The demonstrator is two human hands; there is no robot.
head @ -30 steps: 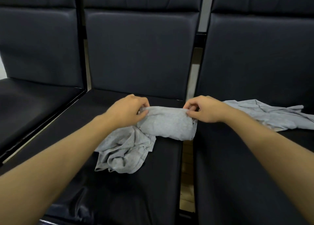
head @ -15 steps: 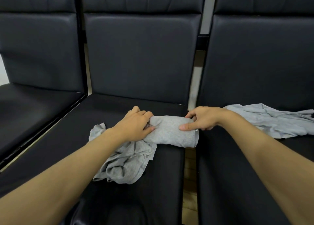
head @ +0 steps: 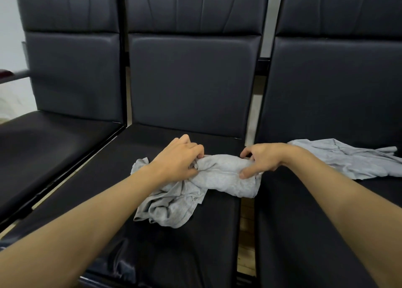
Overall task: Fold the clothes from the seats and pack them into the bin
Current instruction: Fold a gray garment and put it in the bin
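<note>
Both hands on grey garment (head: 226, 176), middle seat (head: 169, 244): left hand (head: 176, 161) gripping bunched end, right hand (head: 261, 159) pinching rolled end, fingers curled. Fold partial; loose tail unfolded. Second garment (head: 348, 159) untouched on right seat. No bin visible. Black padded seats, pale wall behind

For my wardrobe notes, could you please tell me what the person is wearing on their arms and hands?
Nothing that shows: the left hand and right hand are bare, with no gloves, rings, watch or bands visible. Both forearms are uncovered up to the frame's edge, so no sleeve is in view.
</note>
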